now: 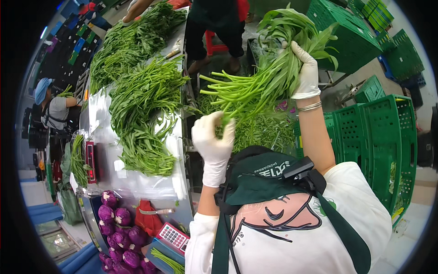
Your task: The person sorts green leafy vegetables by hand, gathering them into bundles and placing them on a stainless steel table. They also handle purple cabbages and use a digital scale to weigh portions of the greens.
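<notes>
My right hand (pixel 306 68), in a white glove, grips a bunch of water spinach (pixel 273 77) by its leafy part, raised right of the metal table. The pale green cut stems point left. My left hand (pixel 212 141), gloved too, is curled at the bunch's lower edge, thumb and fingertips closing on a green stem there. Beneath the bunch, loose greens (pixel 269 132) fill a space beside the table. More water spinach lies heaped in piles (pixel 141 91) along the table (pixel 102 137) to the left.
Purple cabbages (pixel 122 237), a knife (pixel 157 211), a pink calculator (pixel 173 237) and a red-lit scale (pixel 91 162) are at the table's near end. Green crates (pixel 383 146) are stacked on the right. One co-worker (pixel 214 27) stands ahead; another (pixel 57 105) works at far left.
</notes>
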Motion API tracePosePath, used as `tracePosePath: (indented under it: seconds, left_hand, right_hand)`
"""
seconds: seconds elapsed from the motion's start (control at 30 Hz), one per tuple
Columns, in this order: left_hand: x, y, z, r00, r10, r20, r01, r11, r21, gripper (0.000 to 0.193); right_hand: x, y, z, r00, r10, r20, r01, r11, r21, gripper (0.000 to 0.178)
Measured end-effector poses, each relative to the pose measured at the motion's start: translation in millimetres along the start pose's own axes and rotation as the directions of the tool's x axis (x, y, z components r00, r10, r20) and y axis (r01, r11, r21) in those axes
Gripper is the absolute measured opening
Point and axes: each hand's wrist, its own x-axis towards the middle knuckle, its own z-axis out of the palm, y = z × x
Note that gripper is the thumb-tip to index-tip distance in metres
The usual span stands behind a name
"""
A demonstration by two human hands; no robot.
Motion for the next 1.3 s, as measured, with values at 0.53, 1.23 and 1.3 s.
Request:
tracePosePath:
  seconds: [0.53, 1.23, 1.3]
  left_hand:
    - [-5, -46, 52, 0.853, -0.426, 0.300, 0.381, 0.903, 0.199, 0.034]
    - [-57, -36, 19, 0.378, -0.136, 0.916, 0.911, 0.232, -0.341, 0.015]
    - [-81, -93, 21, 0.276, -0.301, 0.913, 0.926, 0.339, -0.168, 0.019]
  right_hand:
    - [-25, 23, 15, 0.986, -0.112, -0.126, 0.091, 0.983, -0.159, 0.020]
    - [23, -27, -24, 0.969, -0.228, -0.097, 0.234, 0.971, 0.055, 0.020]
    - [22, -43, -19, 0.941, -0.310, -0.136, 0.318, 0.948, 0.034, 0.019]
